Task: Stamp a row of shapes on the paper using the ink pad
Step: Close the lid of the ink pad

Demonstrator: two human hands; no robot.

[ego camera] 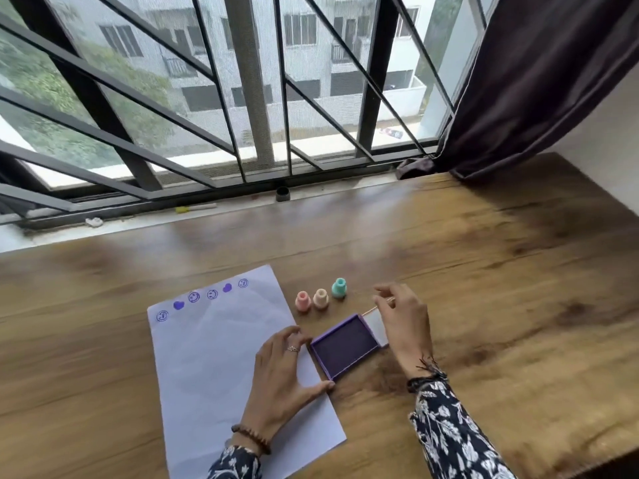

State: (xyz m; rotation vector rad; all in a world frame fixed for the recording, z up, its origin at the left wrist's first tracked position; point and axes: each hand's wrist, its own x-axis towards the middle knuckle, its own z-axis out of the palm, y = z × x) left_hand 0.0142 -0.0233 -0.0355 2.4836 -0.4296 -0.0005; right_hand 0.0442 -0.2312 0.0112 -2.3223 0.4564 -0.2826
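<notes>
A white sheet of paper [214, 354] lies on the wooden table, with a row of several purple smileys and hearts [204, 296] along its far edge. The purple ink pad [344, 345] lies uncovered just right of the paper, its clear lid [375, 324] standing up at its right side. My right hand [403, 321] pinches the top edge of that lid. My left hand [281, 371] rests on the paper with fingers spread, thumb and fingertips against the pad's left corner. Three small stamps stand beyond the pad: pink [303, 301], peach [321, 298] and teal [339, 288].
The wooden table [501, 288] runs under a barred window with a sill [145, 219] holding a small black cap [282, 194] and a yellow-tipped pen [193, 208]. A dark curtain [532, 81] hangs at the far right.
</notes>
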